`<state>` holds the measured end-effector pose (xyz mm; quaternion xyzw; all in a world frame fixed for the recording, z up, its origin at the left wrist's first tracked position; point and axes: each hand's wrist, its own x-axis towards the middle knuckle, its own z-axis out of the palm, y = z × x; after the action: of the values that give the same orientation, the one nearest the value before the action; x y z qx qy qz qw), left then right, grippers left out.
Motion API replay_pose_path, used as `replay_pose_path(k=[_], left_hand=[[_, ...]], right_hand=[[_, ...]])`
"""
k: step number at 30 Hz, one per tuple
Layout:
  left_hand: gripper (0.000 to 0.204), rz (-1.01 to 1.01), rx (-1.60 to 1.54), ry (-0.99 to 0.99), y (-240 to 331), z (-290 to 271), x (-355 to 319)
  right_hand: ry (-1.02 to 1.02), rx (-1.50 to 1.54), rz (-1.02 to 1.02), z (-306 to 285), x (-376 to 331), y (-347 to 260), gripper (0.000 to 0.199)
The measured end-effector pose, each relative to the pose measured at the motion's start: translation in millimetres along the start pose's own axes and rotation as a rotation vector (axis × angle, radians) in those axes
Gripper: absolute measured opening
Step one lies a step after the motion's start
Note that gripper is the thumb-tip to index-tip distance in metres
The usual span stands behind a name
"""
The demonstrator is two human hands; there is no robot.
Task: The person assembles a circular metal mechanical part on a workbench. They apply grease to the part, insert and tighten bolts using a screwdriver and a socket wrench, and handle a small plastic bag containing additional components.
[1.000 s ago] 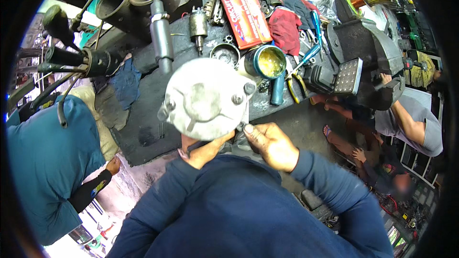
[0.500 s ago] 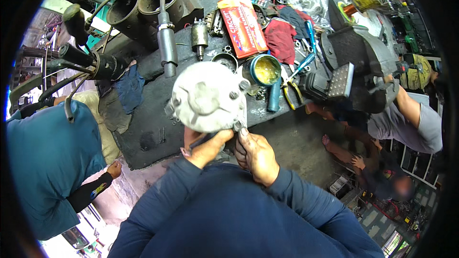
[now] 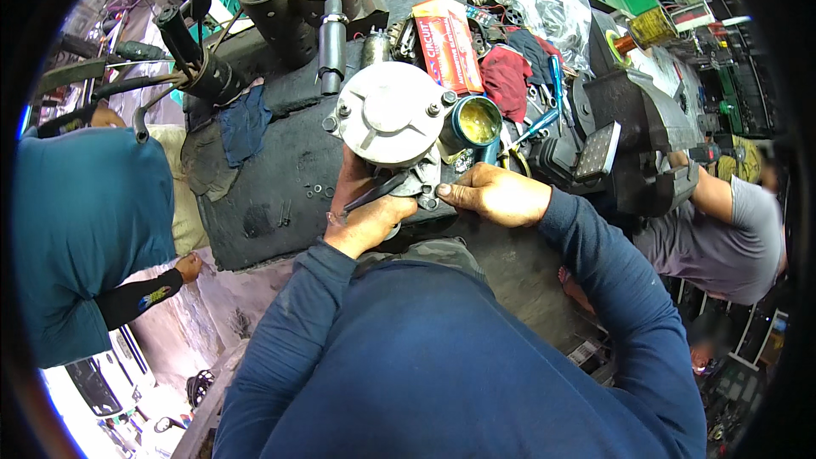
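Note:
A round silver metal motor housing (image 3: 390, 112) with bolts on its face stands at the near edge of a dark workbench (image 3: 272, 178). My left hand (image 3: 364, 214) grips its lower left side and also holds a thin dark tool (image 3: 378, 194) that points toward the housing's base. My right hand (image 3: 489, 193) presses its fingers against the lower right of the housing. Both arms wear dark blue sleeves.
A blue tin of yellow grease (image 3: 476, 121), an orange box (image 3: 448, 42), a red rag (image 3: 507, 76), black cylinders (image 3: 280, 0) and a black vise (image 3: 633, 123) crowd the bench. One person in teal (image 3: 85, 229) stands left, another in grey (image 3: 722, 221) right.
The housing and both hands sit more centrally and appear closer. My right hand has shifted up against the housing's lower right; the thin tool stays in my left hand.

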<state>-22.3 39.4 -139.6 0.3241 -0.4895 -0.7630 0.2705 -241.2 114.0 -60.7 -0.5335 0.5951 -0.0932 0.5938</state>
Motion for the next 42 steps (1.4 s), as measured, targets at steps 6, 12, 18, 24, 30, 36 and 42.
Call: replay_pose_path(k=[6,12,18,24,30,36,42], left_hand=[[0.1,-0.06,-0.039,0.088,-7.8,-1.9,-7.4],[0.099,-0.1,-0.095,0.07,-17.6,-4.0,-14.9],[0.084,0.082,0.456,0.017,-32.4,-17.0,-22.9],[0.062,-0.103,0.221,-0.017,-43.8,-24.8,-39.2],[0.077,-0.178,0.375,-0.019,-52.9,-37.1,-41.7],[0.076,0.22,1.072,-0.131,-59.5,-40.5,-34.0],[0.078,0.013,0.407,-0.061,-44.9,-31.8,-5.1]], right_hand=[[0.011,-0.043,0.036,-6.2,0.4,1.2,0.067],[-0.094,-0.107,0.066,-15.0,3.1,-11.0,0.066],[-0.051,0.121,0.008,1.7,1.9,9.4,0.06],[-0.06,0.154,-0.132,9.1,8.9,20.8,0.057],[0.037,0.332,-0.118,31.9,3.2,28.3,0.054],[0.028,0.355,-0.006,22.5,8.0,33.1,0.058],[-0.052,-0.031,-0.199,-7.5,-27.4,-8.7,0.057]])
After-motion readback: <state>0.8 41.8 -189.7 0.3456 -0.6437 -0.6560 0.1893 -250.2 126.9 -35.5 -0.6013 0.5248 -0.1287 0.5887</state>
